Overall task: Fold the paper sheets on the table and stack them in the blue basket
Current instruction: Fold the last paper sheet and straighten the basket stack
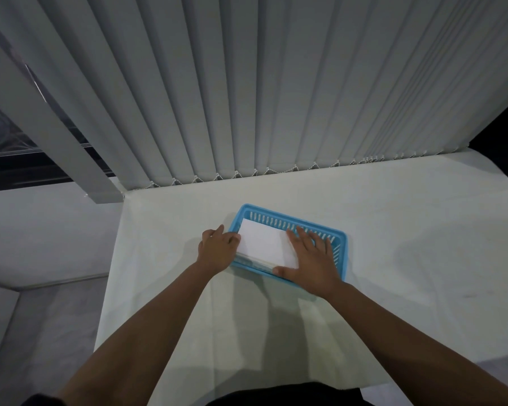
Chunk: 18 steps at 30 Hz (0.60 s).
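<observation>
A blue slatted basket point(341, 247) sits on the white table, a little beyond its middle. Inside lies a white folded paper sheet point(263, 241) on top of a stack of folded sheets, whose edges show at the basket's near side. My left hand point(217, 248) rests at the basket's left end, fingers curled against the left edge of the top sheet. My right hand point(311, 259) lies flat with spread fingers on the right part of the sheet, thumb on the basket's near rim.
The white table point(393, 259) ends at a left edge point(112, 276) with grey floor beyond. Grey vertical blinds point(247, 98) hang right behind the table's far edge. A dark window gap shows at far left.
</observation>
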{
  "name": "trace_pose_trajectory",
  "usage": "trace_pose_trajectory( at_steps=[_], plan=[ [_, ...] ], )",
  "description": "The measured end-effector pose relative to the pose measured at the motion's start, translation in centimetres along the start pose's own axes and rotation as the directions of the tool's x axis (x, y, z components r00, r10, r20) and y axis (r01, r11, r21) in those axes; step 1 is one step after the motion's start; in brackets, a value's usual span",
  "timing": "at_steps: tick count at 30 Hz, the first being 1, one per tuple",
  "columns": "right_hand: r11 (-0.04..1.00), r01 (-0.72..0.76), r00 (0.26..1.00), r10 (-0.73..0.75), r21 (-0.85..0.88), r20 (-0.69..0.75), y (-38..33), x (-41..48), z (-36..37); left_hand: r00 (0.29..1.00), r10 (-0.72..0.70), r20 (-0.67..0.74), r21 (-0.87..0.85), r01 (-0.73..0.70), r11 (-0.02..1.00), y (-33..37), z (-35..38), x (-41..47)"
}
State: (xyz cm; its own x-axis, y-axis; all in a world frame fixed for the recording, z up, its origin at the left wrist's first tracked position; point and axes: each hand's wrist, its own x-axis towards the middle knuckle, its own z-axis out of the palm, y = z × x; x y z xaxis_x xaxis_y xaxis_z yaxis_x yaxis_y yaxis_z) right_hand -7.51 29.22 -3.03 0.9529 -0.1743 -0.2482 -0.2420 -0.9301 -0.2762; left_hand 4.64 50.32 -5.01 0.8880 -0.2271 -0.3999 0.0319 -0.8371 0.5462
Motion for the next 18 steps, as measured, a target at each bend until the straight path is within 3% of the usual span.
trace_pose_trajectory(
  at_steps=[5, 8, 14, 18],
  plan=[
    [0.987, 0.073, 0.997, -0.072, -0.141, 0.01, 0.0, -0.6, 1.2, 0.994, 0.102, 0.036, 0.238, -0.108, 0.965, 1.2, 0.0, -0.6],
    [0.987, 0.066, 0.998, -0.066, -0.144, 0.009, 0.0, -0.7, 1.8, 0.987, 0.161, 0.004, 0.298, -0.155, 0.942, 0.3, 0.6, -0.5],
    [0.984, 0.071, 0.997, -0.071, -0.161, 0.006, 0.1, -0.7, 2.1, 0.959, 0.246, -0.138, 0.202, -0.216, 0.955, -0.2, 1.5, -0.9],
    [0.998, 0.012, 0.999, -0.014, -0.062, -0.031, 0.1, -1.1, 1.5, 0.962, 0.192, -0.194, -0.016, -0.198, 0.98, 0.4, 1.3, -1.3]
  ],
)
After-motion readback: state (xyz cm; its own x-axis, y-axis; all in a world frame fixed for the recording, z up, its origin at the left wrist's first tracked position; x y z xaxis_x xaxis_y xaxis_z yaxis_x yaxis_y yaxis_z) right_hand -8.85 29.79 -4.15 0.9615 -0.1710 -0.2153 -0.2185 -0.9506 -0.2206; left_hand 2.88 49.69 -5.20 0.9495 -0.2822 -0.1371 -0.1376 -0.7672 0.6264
